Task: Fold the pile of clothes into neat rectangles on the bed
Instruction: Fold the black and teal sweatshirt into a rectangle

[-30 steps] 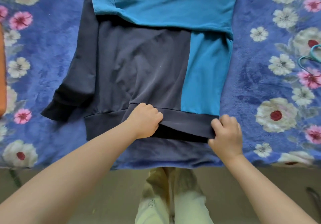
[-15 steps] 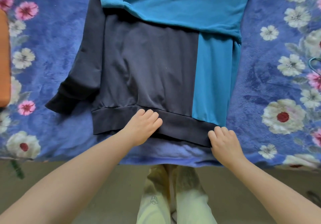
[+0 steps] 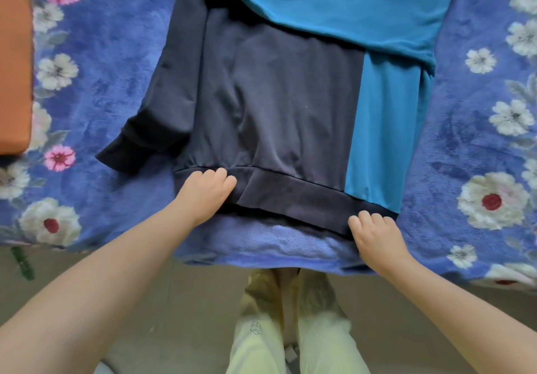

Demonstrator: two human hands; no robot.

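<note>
A navy and teal sweatshirt [image 3: 279, 106] lies flat on the bed, its hem toward me. The teal sleeve [image 3: 334, 2] is folded across the chest, and the navy sleeve [image 3: 151, 129] lies spread out to the left. My left hand [image 3: 207, 192] rests on the left part of the navy hem band [image 3: 293, 199], fingers laid over it; its thumb is hidden. A small crease stands in the band just right of that hand. My right hand [image 3: 374, 231] holds the hem's lower right corner with curled fingers.
A blue floral blanket [image 3: 110, 77] covers the bed, and its front edge hangs just below the hem. An orange object [image 3: 13, 68] lies at the left edge. Below the bed are the floor and my pale trousers [image 3: 290, 330].
The lifted hem has been laid down on the blanket. My left hand loosened its grip and slid left along the band. My right hand stayed at the right corner.
</note>
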